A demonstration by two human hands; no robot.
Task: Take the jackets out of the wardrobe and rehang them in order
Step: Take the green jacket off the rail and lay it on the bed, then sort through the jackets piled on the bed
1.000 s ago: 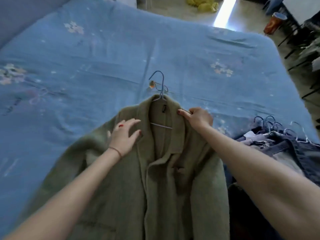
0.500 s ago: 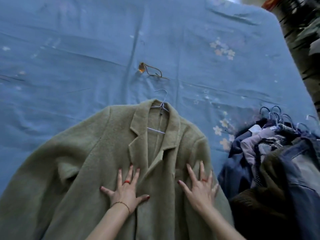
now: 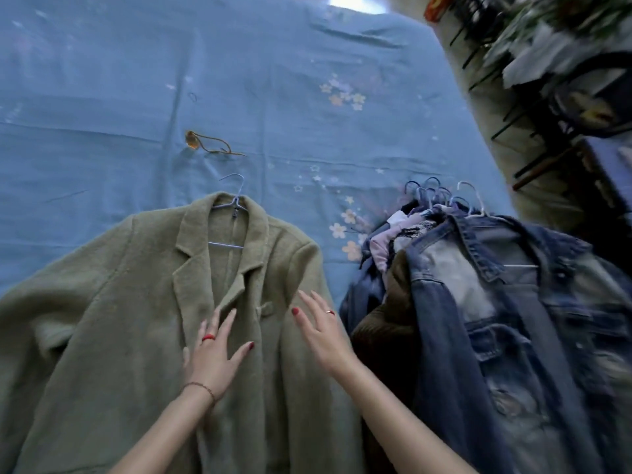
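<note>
A green wool coat (image 3: 113, 302) lies flat, front up, on a blue bedspread (image 3: 307, 107), with a thin wire hanger (image 3: 232, 203) in its collar. My left hand (image 3: 213, 354) rests flat on the coat's front, fingers spread. My right hand (image 3: 323, 331) hovers with straight fingers over the coat's right side; whether it touches the cloth is unclear. To the right lies a pile of jackets on hangers, topped by a faded denim jacket (image 3: 513, 302), with a brown garment (image 3: 383, 330) beneath.
A small amber pendant on a cord (image 3: 205, 145) lies on the bedspread above the coat's collar. Several hanger hooks (image 3: 434, 193) stick out from the pile's top. Beyond the bed's right edge are the floor and dark furniture (image 3: 581, 97).
Both hands slid from the collar down to the coat's chest. The right hand has since shifted toward the coat's right edge. The view swung right, showing more of the jacket pile.
</note>
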